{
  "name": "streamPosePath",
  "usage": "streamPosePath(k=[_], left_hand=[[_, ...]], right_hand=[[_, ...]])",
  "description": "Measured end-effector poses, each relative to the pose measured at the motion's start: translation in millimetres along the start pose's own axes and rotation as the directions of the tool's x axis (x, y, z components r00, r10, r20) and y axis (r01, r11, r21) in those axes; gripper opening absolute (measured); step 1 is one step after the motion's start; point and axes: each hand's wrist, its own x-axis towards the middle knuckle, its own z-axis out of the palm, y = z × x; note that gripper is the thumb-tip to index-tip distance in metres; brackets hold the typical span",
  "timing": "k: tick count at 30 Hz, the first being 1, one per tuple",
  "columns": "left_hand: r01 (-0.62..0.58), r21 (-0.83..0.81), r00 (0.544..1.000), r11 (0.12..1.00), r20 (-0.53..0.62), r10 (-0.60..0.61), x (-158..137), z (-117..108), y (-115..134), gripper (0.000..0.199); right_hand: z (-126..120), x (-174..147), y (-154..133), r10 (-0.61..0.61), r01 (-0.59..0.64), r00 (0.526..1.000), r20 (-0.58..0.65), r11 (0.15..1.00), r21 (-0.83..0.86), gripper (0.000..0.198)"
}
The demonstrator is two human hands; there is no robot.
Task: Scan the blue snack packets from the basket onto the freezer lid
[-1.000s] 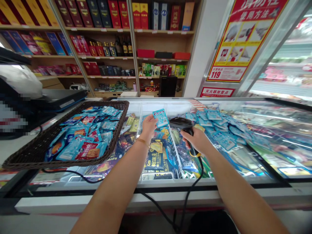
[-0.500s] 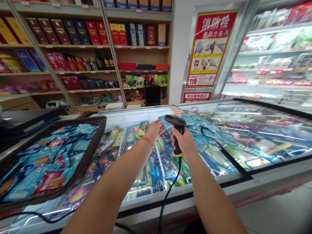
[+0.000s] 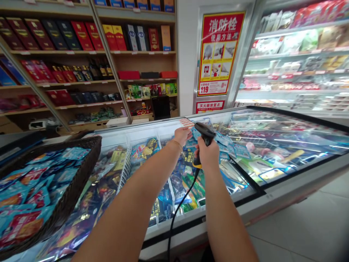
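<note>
Scanner in right hand, left hand at the blue packets

Far left: dark wicker basket (image 3: 87,165), heaped with blue and red packets (image 3: 32,182). Behind it, shelves (image 3: 160,52) carry boxes and bottles. Next, a white wire divider (image 3: 125,171) stands inside the freezer (image 3: 289,183), bagged goods on either side of it.

Left hand (image 3: 183,136): thin bracelet (image 3: 178,145) at the wrist; hand reaches over the freezer, fingers together, tips beside a blue packet (image 3: 195,133). Whether it grips the packet, cannot tell; the scanner partly covers the spot. Scanner (image 3: 205,130): black, tilted, head uppermost, just right of the left fingertips. Its cable (image 3: 178,207) hangs down over the freezer's front edge. Right hand (image 3: 209,151): wrapped firmly around the scanner handle.

Right of the scanner: pile (image 3: 230,145) of blue packets atop the freezer goods. Beyond, a red poster (image 3: 221,54) on the wall, then a lit cooler (image 3: 289,55), stocked.
</note>
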Motion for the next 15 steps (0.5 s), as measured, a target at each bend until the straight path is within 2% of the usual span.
streamPosePath(k=[4,7,9,12,14,15], left_hand=[[-0.02,0.034,0.995,0.999,-0.098,0.023,-22,-48,26,0.023],[-0.071,0.134,0.982,0.988,-0.166,0.093,-45,-97,55,0.02],[-0.122,0.237,0.964,0.964,-0.202,0.172,-62,-135,79,0.017],[-0.183,0.419,0.911,0.889,-0.268,0.314,-85,-199,117,0.015],[-0.174,0.573,0.851,0.801,-0.322,0.415,-99,-247,142,0.017],[-0.145,0.667,0.819,0.73,-0.333,0.467,-105,-271,154,0.018]], right_hand=[[6,-4,0,0.027,-0.03,0.998,0.051,0.998,0.052,0.025],[14,-12,1,0.041,-0.06,0.989,0.143,0.989,0.137,0.027],[22,-21,3,0.044,-0.087,0.967,0.25,0.983,0.164,0.031],[37,-39,8,0.04,-0.112,0.915,0.401,0.981,0.159,0.036],[46,-50,12,0.028,-0.107,0.876,0.482,0.985,0.136,0.038],[50,-55,14,0.022,-0.096,0.86,0.51,0.988,0.119,0.038]])
